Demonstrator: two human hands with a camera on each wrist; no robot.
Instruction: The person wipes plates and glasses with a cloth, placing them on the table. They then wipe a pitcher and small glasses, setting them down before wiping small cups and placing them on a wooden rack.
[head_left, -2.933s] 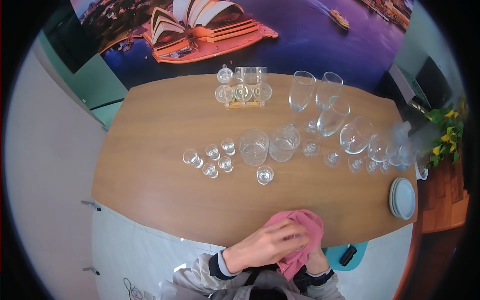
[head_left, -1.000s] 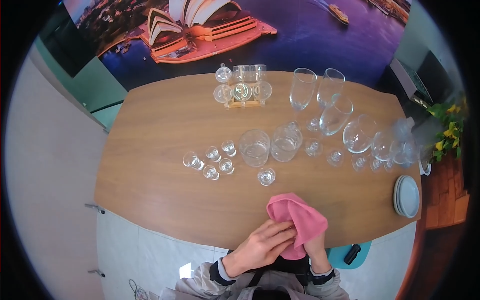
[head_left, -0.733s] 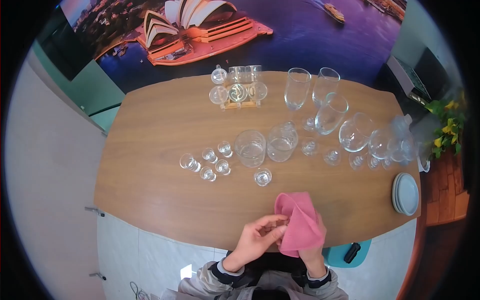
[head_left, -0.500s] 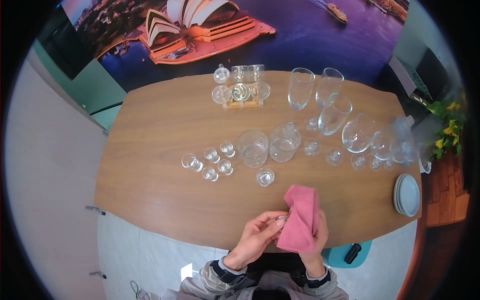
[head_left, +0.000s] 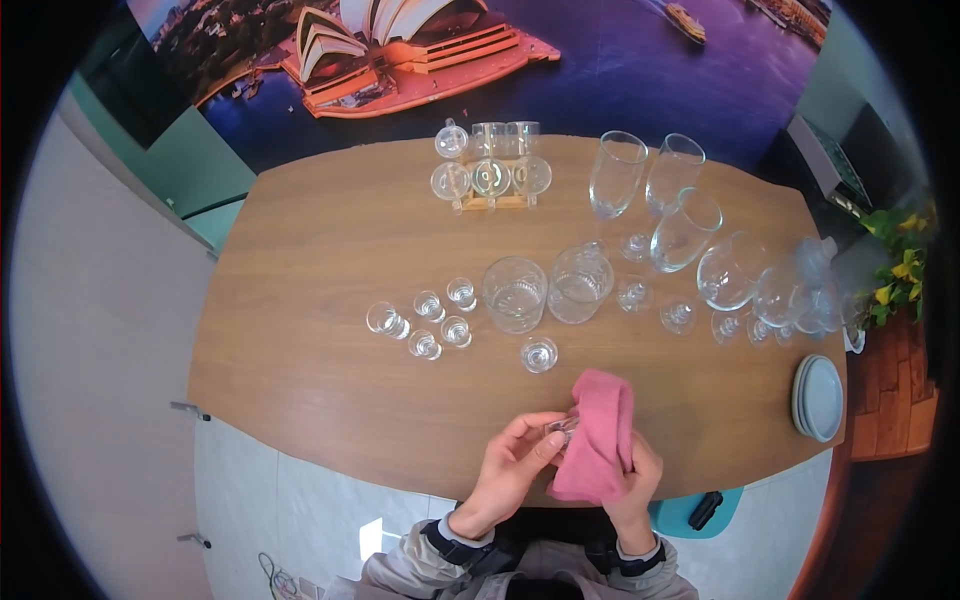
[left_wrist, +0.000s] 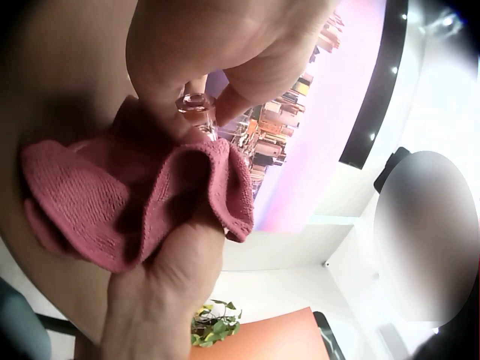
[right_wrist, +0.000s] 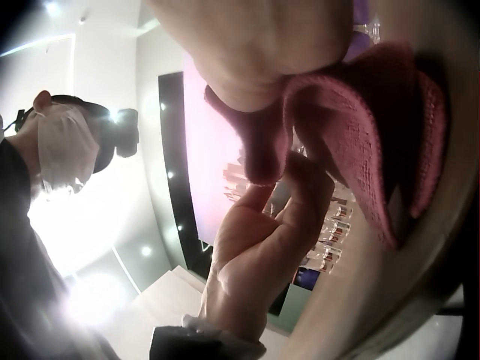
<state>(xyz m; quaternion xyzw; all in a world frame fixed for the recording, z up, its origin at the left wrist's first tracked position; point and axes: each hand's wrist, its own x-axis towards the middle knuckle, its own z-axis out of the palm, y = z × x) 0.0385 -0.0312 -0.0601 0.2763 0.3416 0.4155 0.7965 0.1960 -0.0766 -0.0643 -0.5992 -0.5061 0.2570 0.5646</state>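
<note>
Small glass [head_left: 562, 428]: between the left fingertips, its far end hidden by the cloth.
Left hand [head_left: 508, 468]: thumb and fingers pinching the glass.
Right hand [head_left: 638, 487]: fingers gripping the pink cloth [head_left: 597, 440] against the glass.
Table [head_left: 300, 385]: front edge passing beneath both hands; wood stretching out left of the left fingers.
Ahead of fingers: one shot glass [head_left: 539, 355] near the cloth, two large glasses [head_left: 515, 297] beyond.
Right of fingers: plates [head_left: 821, 398], well apart, near the side edge.
Change: a second ago, cloth spread wider, glass concealed; now its end shows.
</note>
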